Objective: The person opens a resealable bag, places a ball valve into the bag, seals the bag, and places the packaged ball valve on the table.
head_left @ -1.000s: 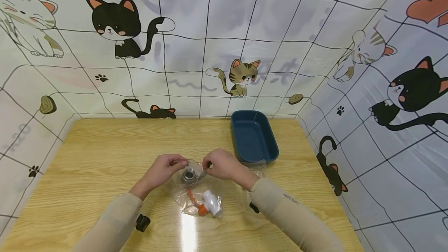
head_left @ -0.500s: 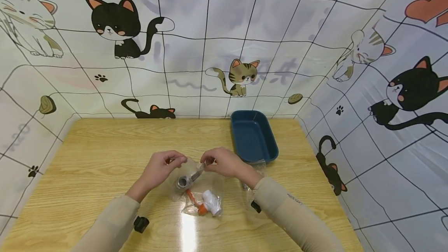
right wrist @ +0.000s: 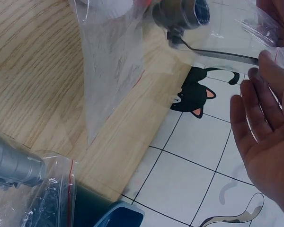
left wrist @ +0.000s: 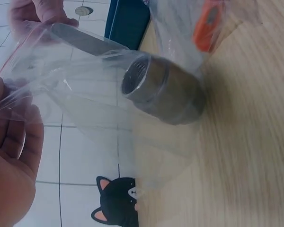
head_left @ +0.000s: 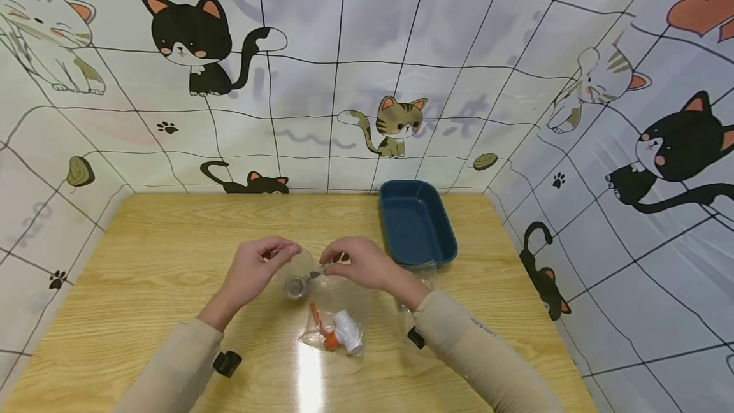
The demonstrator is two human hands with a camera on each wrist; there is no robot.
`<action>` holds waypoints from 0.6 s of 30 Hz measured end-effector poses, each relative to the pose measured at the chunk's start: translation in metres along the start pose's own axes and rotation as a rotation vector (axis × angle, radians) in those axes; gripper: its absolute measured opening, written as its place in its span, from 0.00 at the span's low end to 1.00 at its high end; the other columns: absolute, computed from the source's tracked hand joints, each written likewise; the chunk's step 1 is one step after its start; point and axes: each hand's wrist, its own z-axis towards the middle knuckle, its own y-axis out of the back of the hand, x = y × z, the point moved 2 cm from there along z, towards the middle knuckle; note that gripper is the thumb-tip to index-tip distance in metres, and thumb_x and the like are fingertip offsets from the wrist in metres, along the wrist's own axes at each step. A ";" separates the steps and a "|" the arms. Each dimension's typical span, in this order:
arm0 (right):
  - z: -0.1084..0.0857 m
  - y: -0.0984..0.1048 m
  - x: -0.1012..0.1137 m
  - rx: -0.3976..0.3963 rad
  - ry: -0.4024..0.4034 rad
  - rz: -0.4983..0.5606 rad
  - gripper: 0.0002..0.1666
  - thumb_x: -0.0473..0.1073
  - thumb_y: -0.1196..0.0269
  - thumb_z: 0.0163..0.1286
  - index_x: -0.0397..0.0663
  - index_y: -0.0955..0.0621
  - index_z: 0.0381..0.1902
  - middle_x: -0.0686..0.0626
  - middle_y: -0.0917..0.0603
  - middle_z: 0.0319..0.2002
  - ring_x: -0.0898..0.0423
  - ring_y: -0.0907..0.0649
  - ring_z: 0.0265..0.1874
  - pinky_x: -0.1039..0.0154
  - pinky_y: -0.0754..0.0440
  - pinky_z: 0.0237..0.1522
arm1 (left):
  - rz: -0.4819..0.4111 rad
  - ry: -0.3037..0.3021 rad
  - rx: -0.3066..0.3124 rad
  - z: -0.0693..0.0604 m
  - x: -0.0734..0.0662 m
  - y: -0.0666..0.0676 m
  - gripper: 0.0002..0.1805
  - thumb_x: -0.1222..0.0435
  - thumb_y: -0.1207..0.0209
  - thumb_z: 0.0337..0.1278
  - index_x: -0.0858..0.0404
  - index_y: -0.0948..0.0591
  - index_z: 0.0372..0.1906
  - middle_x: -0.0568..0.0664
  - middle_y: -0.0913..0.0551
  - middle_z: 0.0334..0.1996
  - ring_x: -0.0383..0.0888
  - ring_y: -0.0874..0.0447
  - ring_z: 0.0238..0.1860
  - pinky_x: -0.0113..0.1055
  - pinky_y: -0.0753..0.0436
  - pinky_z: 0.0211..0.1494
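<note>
A grey ball valve (head_left: 295, 287) with a long lever handle hangs inside a clear zip bag (left wrist: 80, 101) with a red seal line. My left hand (head_left: 256, 268) pinches the bag's edge near its mouth, seen also in the left wrist view. At the end of the valve's lever, the fingers of my right hand (head_left: 362, 264) pinch; I cannot tell whether film lies between. In the right wrist view the lever (right wrist: 222, 55) runs to the right thumb. Closer to me lies another clear bag with a white valve (head_left: 346, 331) and its orange handle (head_left: 331, 340).
A dark blue tray (head_left: 383, 225) stands at the back right of the wooden table (head_left: 189, 228). Another clear bag (right wrist: 49, 189) with a grey fitting (right wrist: 14, 163) lies beside it, under the right forearm in the head view. Cat-printed curtains (head_left: 321, 88) stand behind the table.
Both hands have moved up and slightly left, with the bag lifted between them. The grey valve has swung left inside it. The white valve's bag stays about where it was.
</note>
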 end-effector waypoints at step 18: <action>0.004 0.005 -0.013 -0.321 -0.132 0.149 0.04 0.47 0.36 0.68 0.57 0.16 0.37 0.58 0.15 0.31 0.63 0.20 0.27 0.67 0.21 0.30 | 0.067 -0.002 -0.074 0.003 0.036 0.012 0.10 0.57 0.41 0.66 0.52 0.17 0.48 0.44 0.11 0.40 0.31 0.20 0.38 0.29 0.23 0.42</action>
